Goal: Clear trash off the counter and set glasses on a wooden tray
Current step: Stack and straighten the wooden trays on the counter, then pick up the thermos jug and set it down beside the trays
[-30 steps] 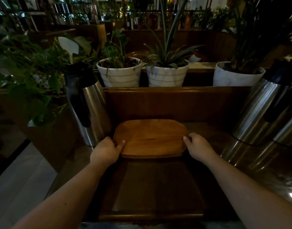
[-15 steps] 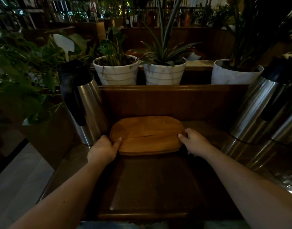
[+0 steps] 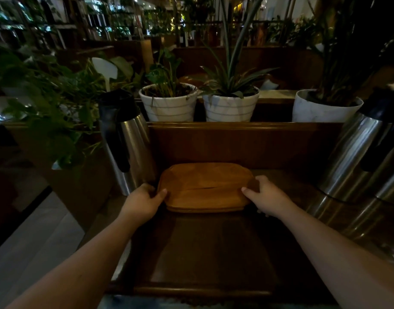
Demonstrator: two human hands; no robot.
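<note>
Gripping at both short ends, the wooden tray is held by the left hand and the right hand. Left thumb is laid on the tray's top near the left edge, remaining fingers curled under or behind the rim; right fingers are wrapped over the right edge, thumb pressed on top. Both hands are closed on the tray. Whether the tray is resting on the counter or slightly lifted cannot be told in the dim light. Tray is located at the back of the dark wooden counter, just in front of a raised wooden back panel. Tray surface is bare. A steel thermos jug with black handle is seen just left of the tray, close to the left hand. Two more steel jugs are seen at the right, well apart from the tray. Behind the panel, two white striped plant pots and a plain white pot are lined up. Leafy plants are seen at far left.
</note>
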